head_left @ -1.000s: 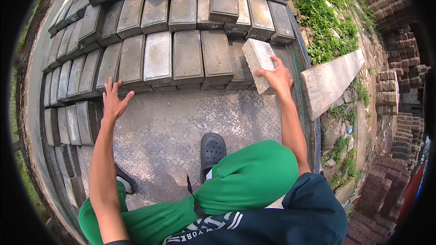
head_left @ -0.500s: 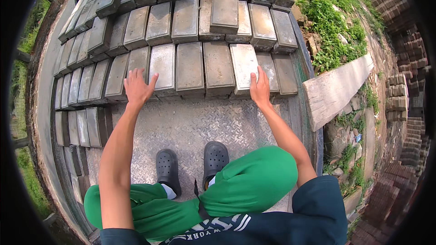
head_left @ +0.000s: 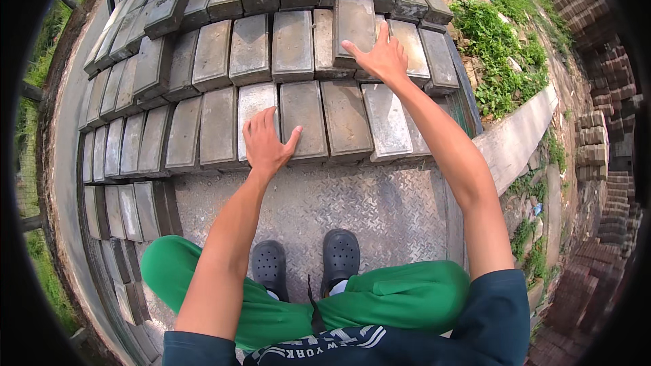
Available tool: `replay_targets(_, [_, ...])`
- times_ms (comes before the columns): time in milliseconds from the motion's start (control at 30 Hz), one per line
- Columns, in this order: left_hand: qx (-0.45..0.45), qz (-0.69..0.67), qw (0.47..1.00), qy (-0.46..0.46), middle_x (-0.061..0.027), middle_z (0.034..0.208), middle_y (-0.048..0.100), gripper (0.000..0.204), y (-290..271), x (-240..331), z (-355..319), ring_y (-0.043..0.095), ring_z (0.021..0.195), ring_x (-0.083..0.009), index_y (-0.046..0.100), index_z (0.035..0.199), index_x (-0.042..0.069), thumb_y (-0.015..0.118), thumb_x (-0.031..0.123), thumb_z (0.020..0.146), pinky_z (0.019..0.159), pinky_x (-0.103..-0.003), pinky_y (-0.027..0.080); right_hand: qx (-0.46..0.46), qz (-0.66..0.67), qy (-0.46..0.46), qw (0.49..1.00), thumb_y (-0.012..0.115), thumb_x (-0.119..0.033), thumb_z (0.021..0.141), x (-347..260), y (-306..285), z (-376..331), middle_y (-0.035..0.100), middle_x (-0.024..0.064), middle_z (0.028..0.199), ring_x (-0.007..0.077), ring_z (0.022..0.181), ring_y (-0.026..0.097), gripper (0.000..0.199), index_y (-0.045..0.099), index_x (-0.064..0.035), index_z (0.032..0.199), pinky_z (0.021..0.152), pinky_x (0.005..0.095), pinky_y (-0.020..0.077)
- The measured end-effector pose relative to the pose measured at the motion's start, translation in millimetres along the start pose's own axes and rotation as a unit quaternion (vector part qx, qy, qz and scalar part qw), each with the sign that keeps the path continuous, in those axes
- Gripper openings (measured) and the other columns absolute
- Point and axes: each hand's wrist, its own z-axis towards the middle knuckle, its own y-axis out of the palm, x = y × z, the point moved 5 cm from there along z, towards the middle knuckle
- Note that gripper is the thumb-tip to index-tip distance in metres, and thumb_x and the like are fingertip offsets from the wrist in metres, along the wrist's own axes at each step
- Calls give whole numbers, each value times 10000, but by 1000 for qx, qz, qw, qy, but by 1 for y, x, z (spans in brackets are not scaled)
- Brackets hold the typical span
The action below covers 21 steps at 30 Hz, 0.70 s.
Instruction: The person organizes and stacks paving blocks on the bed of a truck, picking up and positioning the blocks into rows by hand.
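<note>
We see two bare hands on a stack of grey paving bricks laid on a diamond-plate metal floor (head_left: 380, 210). We take that floor as our landmark.

The left hand (head_left: 266, 144) lies flat, fingers together and thumb splayed out, on the front row of bricks just beyond the far edge of the floor. It rests on the pale brick (head_left: 256, 105) and its thumb reaches toward the neighbouring brick (head_left: 303, 116). It grips nothing.

The right hand (head_left: 381, 58) is farther from the floor, one row back. Its fingers are spread, palm down, against the raised brick (head_left: 354, 22) that sits above its neighbours. We cannot tell whether the fingers curl round an edge.

In the front row bordering the floor we count about eight bricks laid flat side by side; the count blurs toward the left rim. Further bricks stand on edge along the floor's left side (head_left: 129, 210); their number is unclear.

On the floor itself stand two dark clogs (head_left: 305, 264), below two green trouser legs (head_left: 380, 298).

To the right of the floor lie one long concrete slab (head_left: 515, 139) and a patch of green weeds (head_left: 495, 47). Beyond these, stacks of reddish bricks (head_left: 597, 149) rise at the right rim.
</note>
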Motion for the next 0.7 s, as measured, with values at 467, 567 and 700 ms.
replay_targets(467, [18,51,999,-4,-128,1375,488,725,11,0,1,361,1375,-278,464,1346,42,609,553,853,1144,-527,184,-18,-2,121,993,788,-464,555,-8,25,50,416,287,1374,446,1280,405,1081,299,-290,1504,1038,517,323])
replay_targets(567, [17,60,998,7,-117,1388,485,720,5,0,2,362,1376,-274,465,1348,50,584,571,864,1145,-532,180,-36,-31,78,996,805,-462,516,18,-20,14,518,231,1333,377,1235,499,1033,428,-232,1449,1018,475,393])
replay_targets(700, [28,69,997,9,-109,1385,487,707,7,-7,-3,368,1372,-265,468,1347,64,577,574,870,1147,-530,177,-112,130,78,982,836,-343,508,73,-51,-62,622,199,1189,311,1104,604,968,495,-128,1388,952,376,456])
